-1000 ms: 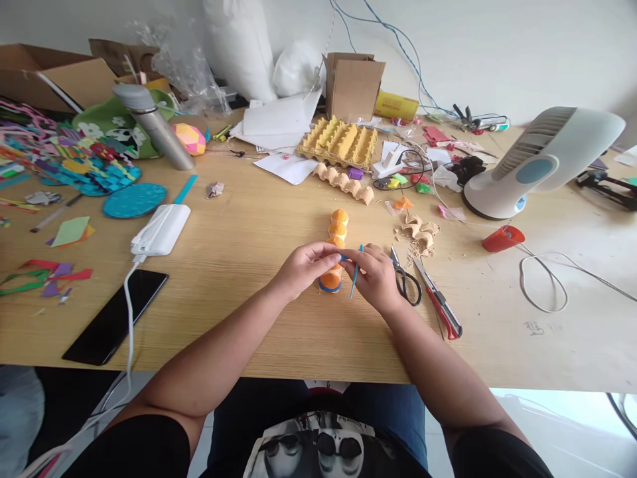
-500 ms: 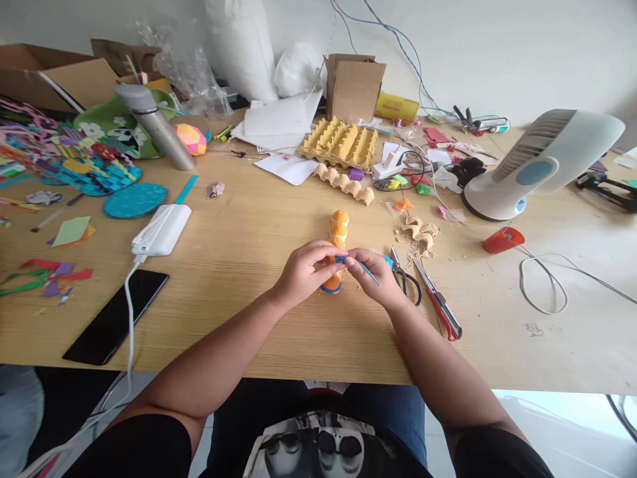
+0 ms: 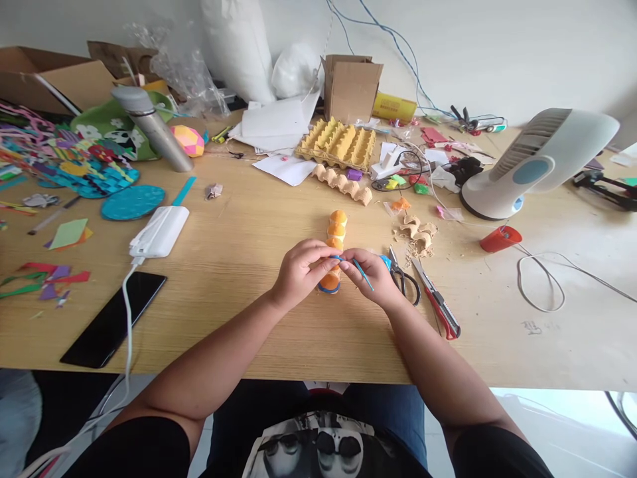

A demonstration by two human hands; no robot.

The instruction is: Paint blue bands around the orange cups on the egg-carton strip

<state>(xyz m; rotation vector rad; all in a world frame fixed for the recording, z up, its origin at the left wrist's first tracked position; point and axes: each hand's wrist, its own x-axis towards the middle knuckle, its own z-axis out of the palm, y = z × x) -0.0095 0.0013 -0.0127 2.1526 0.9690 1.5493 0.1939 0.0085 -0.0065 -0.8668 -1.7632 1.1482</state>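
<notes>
Between my two hands is a thin blue strip (image 3: 362,273), which looks like soft modelling clay. My left hand (image 3: 303,269) pinches its left end between thumb and fingers. With thumb and forefinger closed on it too, my right hand (image 3: 371,277) has the free end hanging down over its fingers. Under my hands lies a row of orange-painted egg-carton cups (image 3: 337,229), its middle partly hidden by my fingers; a blue band rings the near end. Just right of my right hand are scissors with black handles (image 3: 405,282) and a red utility knife (image 3: 442,309).
Yellow egg trays (image 3: 338,145) and a cut carton strip (image 3: 343,186) lie farther back. A white fan (image 3: 527,166) and a red cup (image 3: 501,239) stand right. A power bank (image 3: 162,231), a phone (image 3: 114,318) and a steel bottle (image 3: 156,133) are left.
The blue piece at my fingertips looks thinner and more drawn out, and its free end hangs lower. My hands have barely moved; the whole view has shifted slightly.
</notes>
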